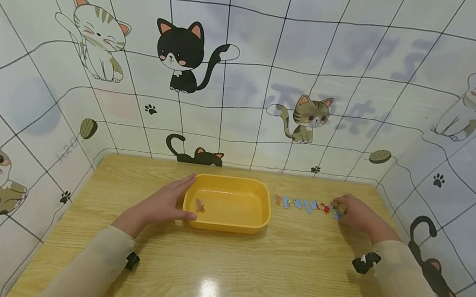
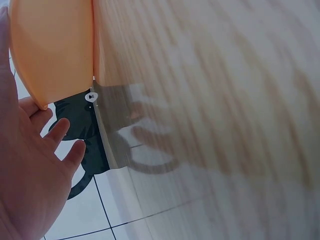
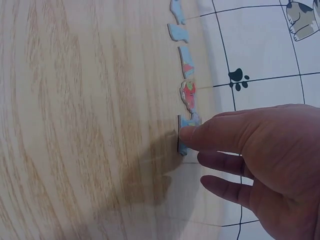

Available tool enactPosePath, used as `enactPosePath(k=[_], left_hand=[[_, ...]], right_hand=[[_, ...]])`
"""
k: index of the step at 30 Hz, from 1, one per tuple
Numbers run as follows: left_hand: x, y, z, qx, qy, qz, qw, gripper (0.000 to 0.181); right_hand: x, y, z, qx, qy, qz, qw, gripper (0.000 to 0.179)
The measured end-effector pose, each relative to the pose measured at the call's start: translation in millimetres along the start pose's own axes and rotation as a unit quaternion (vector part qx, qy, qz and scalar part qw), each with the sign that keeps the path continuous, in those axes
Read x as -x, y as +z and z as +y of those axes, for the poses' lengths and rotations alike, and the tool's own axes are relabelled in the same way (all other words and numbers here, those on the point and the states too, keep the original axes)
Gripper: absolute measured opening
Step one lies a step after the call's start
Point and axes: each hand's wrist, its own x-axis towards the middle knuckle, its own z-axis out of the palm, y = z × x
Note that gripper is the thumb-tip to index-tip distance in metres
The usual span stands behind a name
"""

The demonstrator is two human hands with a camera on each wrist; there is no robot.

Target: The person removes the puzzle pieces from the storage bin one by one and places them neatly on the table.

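Observation:
My left hand point(image 1: 165, 202) spans the left end of a yellow plastic tray point(image 1: 226, 227), with its thumb along the near rim and fingers at the far rim. In the left wrist view, loosely straight fingers point(image 2: 59, 131) touch the tray's wall point(image 2: 52, 50). A small orange-and-blue puzzle piece point(image 1: 200, 206) lies inside the tray. At the right end of a row of flat puzzle pieces, my right hand point(image 1: 355, 215) pinches a light-blue puzzle piece point(image 3: 182, 145) at the table surface. The thumb covers part of it; the index fingertip is hidden.
The row holds several flat pieces, including a blue one point(image 1: 308, 206) and a red one point(image 1: 325, 209), near the far edge of the wooden table point(image 1: 273, 282). Cat-patterned wall covering point(image 1: 247, 83) encloses the table's back and sides.

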Motion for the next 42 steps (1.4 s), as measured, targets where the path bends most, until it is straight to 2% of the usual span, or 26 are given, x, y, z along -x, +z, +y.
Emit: enactPosePath(k=[8, 11, 25, 35, 42], left_hand=[[-0.6, -0.4, -1.2, -0.003, 0.002, 0.001, 1.0000, 0.119], [-0.9, -0.3, -0.8, -0.002, 0.002, 0.001, 1.0000, 0.119], [-0.6, -1.6, 1.8, 0.003, 0.002, 0.005, 1.0000, 0.118], [0.2, -1.8, 1.8, 0.000, 0.006, 0.003, 1.0000, 0.119], [-0.3, -0.5, 0.7, -0.001, 0.006, 0.006, 1.0000, 0.118]], right_hand=[[-1.4, -4, -11, -0.039, 0.019, 0.004, 0.9990, 0.058], [-2.8, -5, -19, -0.058, 0.015, 0.008, 0.9982, 0.058], [-21.0, -2, -71, -0.068, -0.045, 0.049, 0.9955, 0.050], [-36.9, -2, -122, -0.058, -0.096, 0.051, 0.9924, 0.048], [-50.3, 3, -149, -0.059, -0.130, 0.045, 0.9887, 0.047]])
